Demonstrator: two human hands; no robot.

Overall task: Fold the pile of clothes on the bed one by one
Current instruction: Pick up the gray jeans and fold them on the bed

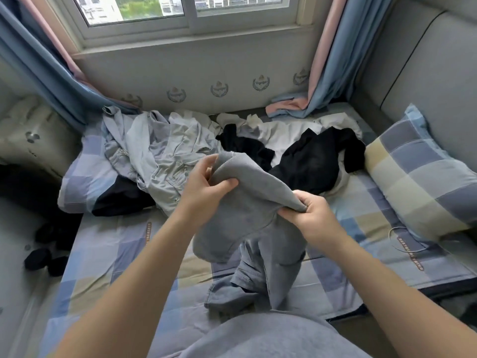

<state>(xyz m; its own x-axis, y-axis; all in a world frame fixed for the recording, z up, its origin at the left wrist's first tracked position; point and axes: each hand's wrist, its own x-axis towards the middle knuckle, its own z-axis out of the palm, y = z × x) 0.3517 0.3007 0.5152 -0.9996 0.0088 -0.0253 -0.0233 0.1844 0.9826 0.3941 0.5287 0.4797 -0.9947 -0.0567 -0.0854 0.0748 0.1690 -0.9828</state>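
A grey garment (247,215) hangs above the bed between both hands, its lower part crumpled on the checked sheet (108,257). My left hand (206,184) pinches its upper edge at the left. My right hand (309,213) grips a bunched corner at the right. Behind it lies the pile: light blue-grey clothes (160,156) at the left, black garments (309,161) and white ones (281,133) at the right.
A checked pillow (423,182) lies at the right against a grey padded headboard (426,81). Another pillow (85,177) sits at the left under the pile. Blue and pink curtains (333,60) hang by the window wall. Dark objects (46,257) lie on the floor left.
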